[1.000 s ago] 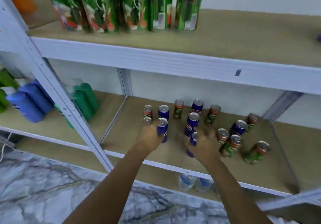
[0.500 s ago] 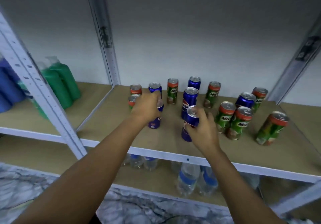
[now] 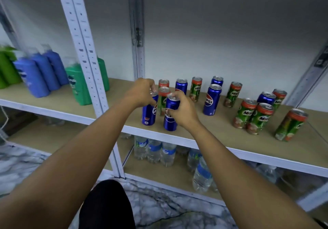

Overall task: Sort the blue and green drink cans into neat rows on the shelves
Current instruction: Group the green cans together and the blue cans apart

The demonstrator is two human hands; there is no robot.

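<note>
1. left hand (image 3: 142, 93) is closed from above round the top of a blue pepsi can (image 3: 149, 111); can stands upright near the front of the can shelf (image 3: 221, 131), left end
2. right hand (image 3: 182, 111) is wrapped round the upper body of a second blue pepsi can (image 3: 170, 115), just right of the first and nearer the front lip; whether its base is down on the board cannot be told
3. a green milo can (image 3: 162, 101) sits between and just behind the two held cans, likely touching or nearly so
4. judged step: the two blue cans are being set side by side to start a blue row at the left
5. to be done well: cans kept upright, lowered flat, bases lined up parallel to the front edge, logos faced out, sides just touching
6. grips are high on tall narrow cans, so tipping is likely if they are pushed sideways; better lifted and placed than slid
7. edge risk: the second can is close to the white front lip (image 3: 159, 136); it should be set back from it
8. left limit: the slotted upright post (image 3: 88, 65); shampoo bottles (image 3: 35, 76) lie beyond it in the next bay
9. open room: bare board along the front centre, between the held cans and the milo cluster (image 3: 253, 117) at right
10. rest unsorted: blue and green cans are mixed along the back, one milo can (image 3: 291, 125) stands apart at far right
11. water bottles (image 3: 154, 150) on the shelf below, clear of the work
</note>
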